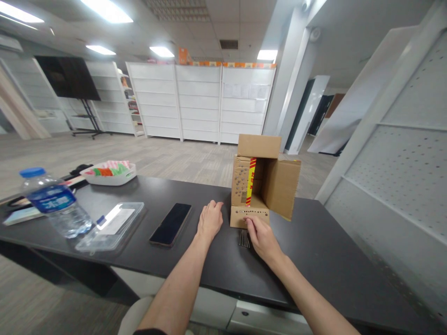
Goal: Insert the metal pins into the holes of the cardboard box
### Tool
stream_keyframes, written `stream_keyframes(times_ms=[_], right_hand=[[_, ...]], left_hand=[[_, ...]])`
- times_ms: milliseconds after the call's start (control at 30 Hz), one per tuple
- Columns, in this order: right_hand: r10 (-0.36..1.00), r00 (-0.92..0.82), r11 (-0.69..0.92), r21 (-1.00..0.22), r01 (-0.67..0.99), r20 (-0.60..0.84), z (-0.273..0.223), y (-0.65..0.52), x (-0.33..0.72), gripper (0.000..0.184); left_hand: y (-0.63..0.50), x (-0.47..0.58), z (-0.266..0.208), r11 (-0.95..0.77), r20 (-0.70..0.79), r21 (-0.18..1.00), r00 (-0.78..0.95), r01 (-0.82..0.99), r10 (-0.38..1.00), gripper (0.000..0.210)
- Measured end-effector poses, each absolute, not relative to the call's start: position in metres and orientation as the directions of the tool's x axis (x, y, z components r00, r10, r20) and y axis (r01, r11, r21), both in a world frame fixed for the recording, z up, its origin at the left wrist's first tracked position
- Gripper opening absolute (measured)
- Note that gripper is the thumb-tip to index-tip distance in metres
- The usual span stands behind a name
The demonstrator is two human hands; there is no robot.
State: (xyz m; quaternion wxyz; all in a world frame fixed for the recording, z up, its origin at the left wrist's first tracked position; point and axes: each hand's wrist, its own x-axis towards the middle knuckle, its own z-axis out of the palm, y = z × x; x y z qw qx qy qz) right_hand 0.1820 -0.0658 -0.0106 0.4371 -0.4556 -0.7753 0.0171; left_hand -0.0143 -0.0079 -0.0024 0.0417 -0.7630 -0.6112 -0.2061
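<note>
A cardboard box [240,179] stands open towards me on the dark table, with yellow-and-red tape at its opening. Its lower front flap [256,212] has a row of small dark holes and a dark round spot near each end. At that flap, the thumb and fingers of my right hand [261,237] are pinched together; anything between them is too small to make out. Just below lie several thin metal screws or nails [244,238] side by side. Left of the box, my left hand [210,217] rests on the tabletop with its fingers curled in, holding nothing visible.
A black phone [171,224] lies left of my left arm. Further left are a clear plastic case [111,225], a blue-capped water bottle [56,204] and a white basket [110,179] with colourful contents. To the right, a white perforated panel [405,163] borders the table [314,260].
</note>
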Motion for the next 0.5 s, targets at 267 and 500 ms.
stream_keyframes(times_ms=[267, 500], right_hand=[[0.785, 0.055, 0.489, -0.671, 0.558, 0.617, -0.008, -0.045, 0.183, 0.033], [0.797, 0.053, 0.489, -0.693, 0.529, 0.602, -0.016, -0.038, 0.182, 0.031]], left_hand=[[-0.009, -0.015, -0.002, -0.245, 0.352, 0.195, 0.166, 0.95, 0.921, 0.04], [-0.009, -0.015, -0.002, -0.245, 0.354, 0.2, 0.163, 0.949, 0.921, 0.04]])
